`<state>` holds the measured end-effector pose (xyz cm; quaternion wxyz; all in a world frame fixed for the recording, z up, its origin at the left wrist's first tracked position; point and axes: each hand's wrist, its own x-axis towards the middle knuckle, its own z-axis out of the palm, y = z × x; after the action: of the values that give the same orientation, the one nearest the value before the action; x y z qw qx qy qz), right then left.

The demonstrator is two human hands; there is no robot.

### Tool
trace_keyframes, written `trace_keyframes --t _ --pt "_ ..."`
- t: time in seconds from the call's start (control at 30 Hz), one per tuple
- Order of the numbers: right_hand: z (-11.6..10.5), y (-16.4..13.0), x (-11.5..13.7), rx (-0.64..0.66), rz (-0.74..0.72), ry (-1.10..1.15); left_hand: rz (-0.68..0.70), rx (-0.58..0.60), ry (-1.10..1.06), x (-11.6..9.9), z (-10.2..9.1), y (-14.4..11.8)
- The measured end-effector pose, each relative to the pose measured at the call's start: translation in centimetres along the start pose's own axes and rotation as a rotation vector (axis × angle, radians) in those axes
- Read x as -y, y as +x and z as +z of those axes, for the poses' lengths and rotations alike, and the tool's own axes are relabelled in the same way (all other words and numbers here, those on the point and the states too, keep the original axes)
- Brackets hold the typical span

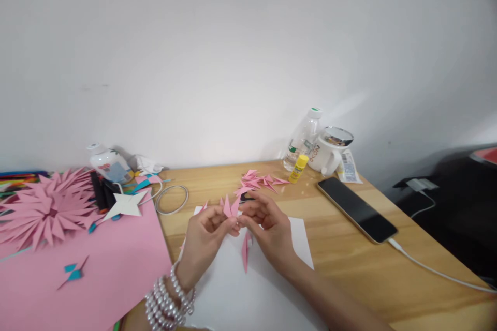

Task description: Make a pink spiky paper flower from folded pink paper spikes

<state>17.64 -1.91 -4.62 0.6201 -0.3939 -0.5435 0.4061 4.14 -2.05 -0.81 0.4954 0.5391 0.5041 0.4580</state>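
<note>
Head view, sole camera. Left hand point(205, 232) and right hand point(267, 227) meet above a white sheet point(248, 289) on the wooden table point(349, 253). Fingertips of both hands are pinched together on a pink folded paper piece point(232, 207), whose pointed tips stand up between the thumbs. A further pink point point(245, 251) hangs below the right hand, over the white sheet; whether it is joined to the held piece cannot be told. Pearl bracelets point(166, 302) circle the left wrist.

Positions relative to the white sheet:
- Beyond it, a small heap of pink folded units point(258, 181) lies on the table.
- Beyond and right of it, a yellow glue stick point(298, 168), a clear plastic bottle point(303, 139) and a white mug point(328, 152) stand near the wall, close together.
- Right of it, a dark phone point(357, 209) lies flat, with a white cable point(435, 269) plugged into its near end.
- Left of it, a large pink paper sheet point(97, 264) covers the table, bearing a small blue-and-pink folded scrap point(73, 272).
- Far left, a spiked pink paper flower point(46, 209) lies on that sheet, a white paper star point(126, 205) beside it.
- Between star and white sheet, a coiled white cord point(172, 199).
</note>
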Motion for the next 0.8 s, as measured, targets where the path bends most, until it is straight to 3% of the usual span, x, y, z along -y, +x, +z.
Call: trace_keyframes --t 0.17,0.53,0.8 --pt "0.0 0.0 0.1 -0.007 -0.081 -0.091 -0.124 0.098 -0.172 0.1 -0.5 0.2" --pt "-0.5 0.0 -0.8 0.022 -0.566 -0.577 -0.206 0.131 -0.193 0.5 -0.8 0.5" --pt "-0.5 0.1 -0.9 0.063 -0.590 -0.618 -0.242 0.148 -0.148 0.7 -1.0 0.6"
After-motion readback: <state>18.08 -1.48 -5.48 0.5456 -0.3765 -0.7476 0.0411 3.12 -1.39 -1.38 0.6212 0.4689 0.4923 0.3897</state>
